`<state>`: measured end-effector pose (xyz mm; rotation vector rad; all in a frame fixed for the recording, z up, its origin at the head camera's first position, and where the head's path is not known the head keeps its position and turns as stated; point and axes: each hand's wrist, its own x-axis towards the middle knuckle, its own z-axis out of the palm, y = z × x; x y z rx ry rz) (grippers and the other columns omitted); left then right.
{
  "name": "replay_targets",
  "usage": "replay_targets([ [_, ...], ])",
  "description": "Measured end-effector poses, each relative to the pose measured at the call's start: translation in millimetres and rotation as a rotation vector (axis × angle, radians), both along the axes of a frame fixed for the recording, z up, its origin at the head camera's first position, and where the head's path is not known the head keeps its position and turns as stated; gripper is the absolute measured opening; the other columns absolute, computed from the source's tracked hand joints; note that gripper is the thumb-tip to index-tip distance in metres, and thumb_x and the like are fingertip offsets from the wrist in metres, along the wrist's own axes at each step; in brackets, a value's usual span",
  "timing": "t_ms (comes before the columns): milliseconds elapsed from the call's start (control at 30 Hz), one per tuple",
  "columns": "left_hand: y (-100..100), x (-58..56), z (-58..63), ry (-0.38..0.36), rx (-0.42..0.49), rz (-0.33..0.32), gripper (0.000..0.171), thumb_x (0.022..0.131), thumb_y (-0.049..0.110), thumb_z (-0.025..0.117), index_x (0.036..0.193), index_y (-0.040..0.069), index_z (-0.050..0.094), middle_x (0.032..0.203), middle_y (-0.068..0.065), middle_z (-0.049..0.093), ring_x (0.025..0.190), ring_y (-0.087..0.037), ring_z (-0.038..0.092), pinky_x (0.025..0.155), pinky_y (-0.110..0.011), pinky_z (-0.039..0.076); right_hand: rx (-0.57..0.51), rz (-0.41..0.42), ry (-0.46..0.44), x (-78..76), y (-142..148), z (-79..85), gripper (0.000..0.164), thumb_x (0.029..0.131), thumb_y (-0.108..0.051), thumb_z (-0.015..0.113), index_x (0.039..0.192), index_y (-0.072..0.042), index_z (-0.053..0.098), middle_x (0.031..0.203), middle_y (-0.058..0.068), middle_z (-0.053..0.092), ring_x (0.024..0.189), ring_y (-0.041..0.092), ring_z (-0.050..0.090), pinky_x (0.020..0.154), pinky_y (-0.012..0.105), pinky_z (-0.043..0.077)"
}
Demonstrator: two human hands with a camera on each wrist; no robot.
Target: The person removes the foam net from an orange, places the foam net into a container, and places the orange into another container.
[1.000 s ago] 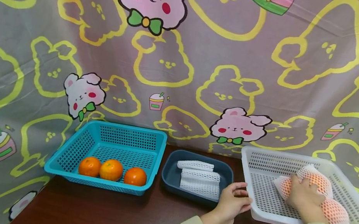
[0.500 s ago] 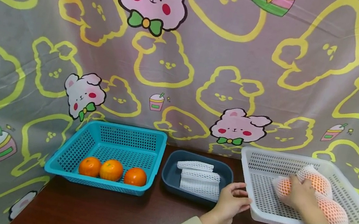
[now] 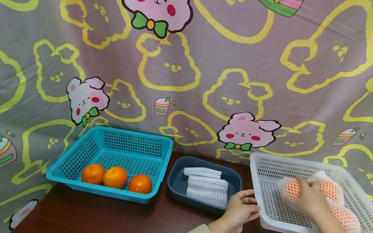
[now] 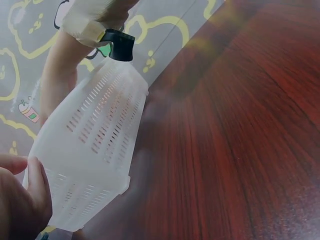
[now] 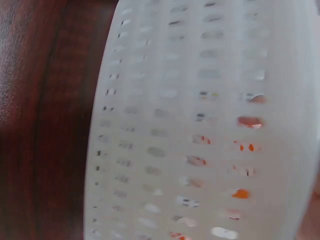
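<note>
Head view: right hand grips 1 round orange fruit in white foam netting (bright colour showing through) inside a white perforated plastic basket; left hand pinches the basket's rim.

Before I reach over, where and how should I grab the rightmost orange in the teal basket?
Probably from above, gripping the rightmost orange around its left and right sides. Its round top is uncovered, a gap separates it from the middle orange, and the near wall of the teal basket stands close in front, likely blocking a low approach.
</note>
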<state>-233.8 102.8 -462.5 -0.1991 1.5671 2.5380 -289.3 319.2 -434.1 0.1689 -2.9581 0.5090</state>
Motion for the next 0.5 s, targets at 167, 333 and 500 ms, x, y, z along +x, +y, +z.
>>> replay_targets([
  [167,-1.9,-0.1,1.2,0.003,0.012,-0.021,0.046,0.071,-0.019,0.063,0.110,0.004,0.061,0.082,-0.007,0.058,0.067,-0.017,0.060,0.064,-0.036,0.054,0.021,0.030,0.041,5.0,-7.2,13.2,0.093,0.068,-0.044,0.077,0.131,0.011,0.036,0.110,0.048,0.034,0.094,0.062,0.041,0.070,0.066,0.038],
  [333,-4.0,-1.0,2.8,-0.013,0.014,-0.039,0.050,0.069,-0.024,0.061,0.111,0.004,0.061,0.082,-0.007,0.059,0.067,-0.020,0.060,0.067,-0.038,0.054,0.022,0.068,0.067,11.4,-14.8,23.7,0.095,0.067,-0.046,0.078,0.132,0.009,0.037,0.110,0.047,0.037,0.094,0.059,0.043,0.070,0.066,0.038],
  [500,-7.9,-0.4,2.6,-0.020,-0.001,-0.074,0.051,0.069,-0.022,0.063,0.113,0.004,0.061,0.083,-0.007,0.060,0.063,-0.016,0.060,0.067,-0.037,0.054,0.022,0.109,0.119,20.0,-26.8,32.8,0.092,0.066,-0.047,0.079,0.130,0.007,0.041,0.107,0.042,0.042,0.092,0.054,0.047,0.068,0.063,0.041],
])
